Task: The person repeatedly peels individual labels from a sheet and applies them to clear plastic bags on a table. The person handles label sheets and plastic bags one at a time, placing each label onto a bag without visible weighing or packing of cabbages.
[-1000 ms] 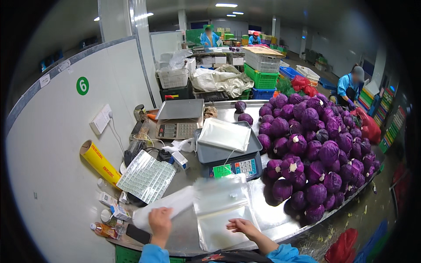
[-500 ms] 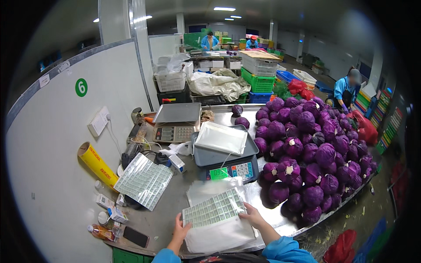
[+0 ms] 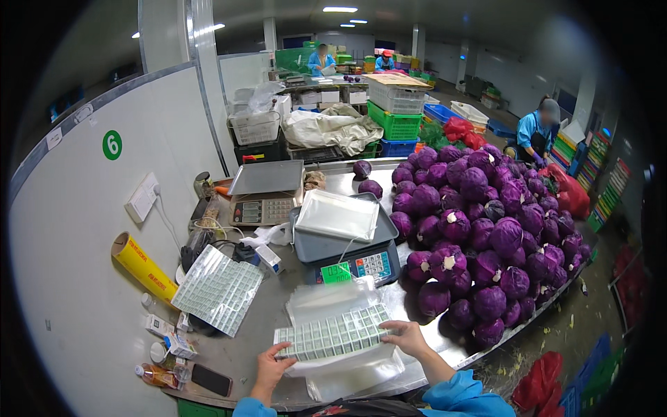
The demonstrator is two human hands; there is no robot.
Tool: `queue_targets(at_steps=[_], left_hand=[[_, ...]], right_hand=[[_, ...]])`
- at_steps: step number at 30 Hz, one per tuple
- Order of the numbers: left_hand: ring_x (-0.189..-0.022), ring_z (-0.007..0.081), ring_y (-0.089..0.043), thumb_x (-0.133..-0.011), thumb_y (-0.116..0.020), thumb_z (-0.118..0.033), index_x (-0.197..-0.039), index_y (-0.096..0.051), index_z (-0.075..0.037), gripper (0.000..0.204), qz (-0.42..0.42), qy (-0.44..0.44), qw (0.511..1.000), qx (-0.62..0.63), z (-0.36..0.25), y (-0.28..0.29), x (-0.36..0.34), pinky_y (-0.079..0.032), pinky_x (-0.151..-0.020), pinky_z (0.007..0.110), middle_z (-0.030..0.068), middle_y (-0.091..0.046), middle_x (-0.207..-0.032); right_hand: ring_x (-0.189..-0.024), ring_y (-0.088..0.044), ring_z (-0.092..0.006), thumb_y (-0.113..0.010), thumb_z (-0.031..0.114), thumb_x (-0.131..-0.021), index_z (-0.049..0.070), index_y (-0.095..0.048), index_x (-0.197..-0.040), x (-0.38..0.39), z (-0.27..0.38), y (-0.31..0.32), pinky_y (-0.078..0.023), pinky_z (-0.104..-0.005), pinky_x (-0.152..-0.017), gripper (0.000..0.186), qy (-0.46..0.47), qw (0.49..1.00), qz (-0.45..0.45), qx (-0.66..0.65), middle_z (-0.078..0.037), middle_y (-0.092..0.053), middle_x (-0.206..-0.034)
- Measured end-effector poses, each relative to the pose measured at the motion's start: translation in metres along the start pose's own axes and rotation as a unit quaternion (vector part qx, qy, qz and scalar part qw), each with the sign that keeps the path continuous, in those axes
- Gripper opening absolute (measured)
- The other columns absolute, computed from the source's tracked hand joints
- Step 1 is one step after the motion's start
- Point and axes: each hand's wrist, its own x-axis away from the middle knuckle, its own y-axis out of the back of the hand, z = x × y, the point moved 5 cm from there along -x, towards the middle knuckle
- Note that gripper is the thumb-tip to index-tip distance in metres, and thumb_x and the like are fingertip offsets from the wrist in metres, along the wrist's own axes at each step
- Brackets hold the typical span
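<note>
Between my two hands is a sheet of labels (image 3: 332,335), printed in a grid of small pale green rectangles and bowed slightly. My left hand (image 3: 269,367) pinches its left edge, thumb on top. On the opposite edge, my right hand (image 3: 408,339) grips the sheet the same way. White sheets and clear plastic bags (image 3: 358,379) lie beneath it, and more clear bags (image 3: 326,302) are just beyond. A digital scale (image 3: 358,264) stands farther back, carrying a stack of clear plastic bags (image 3: 337,214). A second label sheet (image 3: 219,288) rests to the left.
Purple cabbages (image 3: 486,229) are heaped along the table's right side. Another scale (image 3: 264,201) stands at the back left. Near the left wall are a yellow roll (image 3: 142,267), a bottle (image 3: 156,375) and a phone (image 3: 211,379). A co-worker (image 3: 535,132) stands beyond the heap.
The label sheet has lifted and tilted flatter, bowing between my hands. More of the bags under its near edge now shows. The whole view has shifted slightly.
</note>
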Motion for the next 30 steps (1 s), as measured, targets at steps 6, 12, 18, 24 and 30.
queue_targets(at_steps=[6, 12, 18, 24, 30], left_hand=[[-0.076, 0.0125, -0.057, -0.063, -0.07, 0.006, -0.097, -0.059, -0.001, 0.037, 0.028, -0.037, 0.998, -0.05, -0.062, -0.021, 0.021, -0.049, -0.062, 0.025, 0.0058, -0.06, -0.09], [-0.08, 0.0218, -0.054, -0.052, -0.067, 0.008, -0.063, -0.059, -0.007, 0.02, -0.156, -0.383, 0.8, -0.436, -0.12, -0.03, 0.037, -0.042, -0.069, 0.031, 0.0086, -0.057, -0.079], [-0.064, 0.0146, -0.05, -0.063, -0.064, 0.007, -0.066, -0.057, -0.002, 0.012, -0.101, -0.36, 0.924, -0.084, -0.12, -0.026, 0.028, -0.039, -0.058, 0.025, 0.0061, -0.055, -0.068], [-0.054, 0.0114, -0.048, -0.067, -0.068, -0.003, -0.065, -0.057, -0.003, 0.01, -0.149, -0.394, 0.907, -0.026, -0.119, -0.018, 0.029, -0.036, -0.05, 0.023, 0.0041, -0.053, -0.06], [-0.051, 0.013, -0.051, -0.067, -0.063, -0.003, -0.065, -0.059, -0.003, 0.005, -0.078, -0.423, 0.891, -0.146, -0.122, -0.037, 0.025, -0.037, -0.046, 0.024, 0.0062, -0.056, -0.059]], right_hand=[[-0.08, -0.056, -0.0088, -0.067, -0.002, -0.07, 0.003, -0.06, -0.103, 0.016, 0.035, 0.012, -0.047, -0.0206, -0.068, 0.034, 0.132, 0.987, 0.003, -0.089, -0.005, -0.061, -0.094], [-0.065, -0.055, -0.0138, -0.071, 0.002, -0.064, 0.003, -0.064, -0.078, 0.041, 0.075, 0.019, -0.043, -0.0233, -0.057, 0.016, 0.226, 0.954, -0.139, 0.143, -0.006, -0.058, -0.07], [-0.061, -0.055, -0.0149, -0.067, -0.002, -0.067, 0.0, -0.059, -0.072, 0.048, 0.081, 0.017, -0.043, -0.0248, -0.054, 0.009, 0.3, 0.943, -0.12, 0.082, -0.006, -0.058, -0.068], [-0.052, -0.05, -0.0133, -0.054, 0.01, -0.082, 0.0, -0.052, -0.063, 0.062, 0.079, 0.013, -0.037, -0.0241, -0.048, 0.021, 0.305, 0.931, -0.195, 0.051, -0.006, -0.05, -0.057], [-0.081, -0.054, -0.0298, -0.066, 0.014, -0.071, 0.0, -0.061, -0.083, 0.058, 0.098, 0.034, -0.042, -0.0353, -0.071, 0.019, 0.324, 0.883, -0.161, 0.299, -0.013, -0.057, -0.086]])
